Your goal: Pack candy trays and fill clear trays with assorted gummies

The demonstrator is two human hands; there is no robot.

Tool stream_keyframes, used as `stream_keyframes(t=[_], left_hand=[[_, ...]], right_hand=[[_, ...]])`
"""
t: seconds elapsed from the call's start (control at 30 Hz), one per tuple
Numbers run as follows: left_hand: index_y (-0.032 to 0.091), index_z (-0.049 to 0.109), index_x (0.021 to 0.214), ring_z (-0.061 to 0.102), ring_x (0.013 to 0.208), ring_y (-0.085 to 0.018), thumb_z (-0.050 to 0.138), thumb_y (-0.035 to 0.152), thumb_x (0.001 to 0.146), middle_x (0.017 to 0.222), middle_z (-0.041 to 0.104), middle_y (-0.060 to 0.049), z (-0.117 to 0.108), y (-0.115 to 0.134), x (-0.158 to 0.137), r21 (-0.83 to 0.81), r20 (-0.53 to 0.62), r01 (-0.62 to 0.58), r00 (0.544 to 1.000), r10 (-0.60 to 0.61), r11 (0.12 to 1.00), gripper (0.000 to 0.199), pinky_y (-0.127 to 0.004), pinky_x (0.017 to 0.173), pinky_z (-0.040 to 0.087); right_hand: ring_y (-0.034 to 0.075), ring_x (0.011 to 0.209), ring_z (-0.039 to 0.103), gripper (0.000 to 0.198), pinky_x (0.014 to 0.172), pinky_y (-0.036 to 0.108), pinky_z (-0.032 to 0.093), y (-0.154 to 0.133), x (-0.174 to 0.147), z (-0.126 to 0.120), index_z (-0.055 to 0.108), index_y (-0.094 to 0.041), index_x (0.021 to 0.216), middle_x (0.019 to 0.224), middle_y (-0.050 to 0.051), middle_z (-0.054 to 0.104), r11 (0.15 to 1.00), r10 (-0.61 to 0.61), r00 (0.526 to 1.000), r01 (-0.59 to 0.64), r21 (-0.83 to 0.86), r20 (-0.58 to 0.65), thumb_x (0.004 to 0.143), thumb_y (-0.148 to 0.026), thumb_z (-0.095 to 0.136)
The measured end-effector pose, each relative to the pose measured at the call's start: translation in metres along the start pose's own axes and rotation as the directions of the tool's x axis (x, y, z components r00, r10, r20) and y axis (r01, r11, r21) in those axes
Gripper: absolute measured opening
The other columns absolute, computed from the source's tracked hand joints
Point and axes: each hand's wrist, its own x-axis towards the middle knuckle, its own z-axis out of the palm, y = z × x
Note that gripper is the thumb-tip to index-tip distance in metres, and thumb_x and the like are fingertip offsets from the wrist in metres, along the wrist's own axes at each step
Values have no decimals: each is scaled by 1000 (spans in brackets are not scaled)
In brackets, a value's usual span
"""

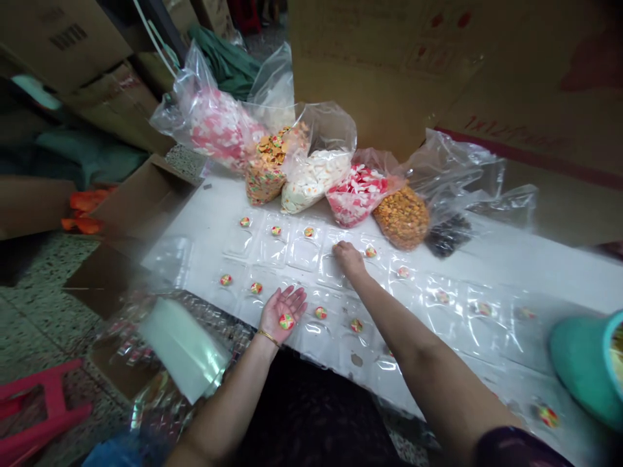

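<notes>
My left hand (283, 310) is palm up over the near edge of the white table, fingers stretched out, holding a small round disc (286, 322) patterned in red, yellow and green in its palm. Farther along, my right hand (348, 258) touches a clear plastic pouch (331, 267) in the back row. Its fingertips are pinched together; what they hold is hidden. Clear pouches lie in two rows, most with one similar disc on top, such as the disc (309, 231) left of my right hand and the disc (320, 312) beside my left hand.
Open bags of small pieces line the back: a pink-and-white bag (219, 130), a white bag (314, 178), a red-and-white bag (357, 191), an orange bag (403, 214). A teal bucket (579, 370) stands right. Cardboard boxes (370, 78) rise behind; a pink stool (48, 395) stands left.
</notes>
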Motion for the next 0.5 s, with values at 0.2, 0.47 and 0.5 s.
stream_keyframes(t=[0.2,0.47,0.5], left_hand=[[12,58,87,59,93,-21,48,36,79,96,63,-12,-1,6,-1,-57,16,-13,1000,13,998,27,-35,82,44],[14,53,93,59,84,-22,44,50,77,93,60,-11,-2,-21,-5,-92,-23,60,998,-63,994,41,-36,76,43],[14,51,95,59,84,-23,44,54,76,94,60,-12,-2,-25,-7,-83,-49,76,996,-80,994,45,-36,75,43]], right_hand=[[21,95,49,37,78,30,37,0,-9,-4,51,-9,111,113,14,53,994,-60,995,67,-81,85,78,-3,35],[18,90,56,24,79,31,45,-84,-101,-10,60,-22,99,97,7,61,698,-389,921,287,656,11,80,-27,46],[18,91,55,23,80,32,45,-96,-117,-9,60,-24,98,97,6,60,628,-412,911,272,729,15,80,-28,46]])
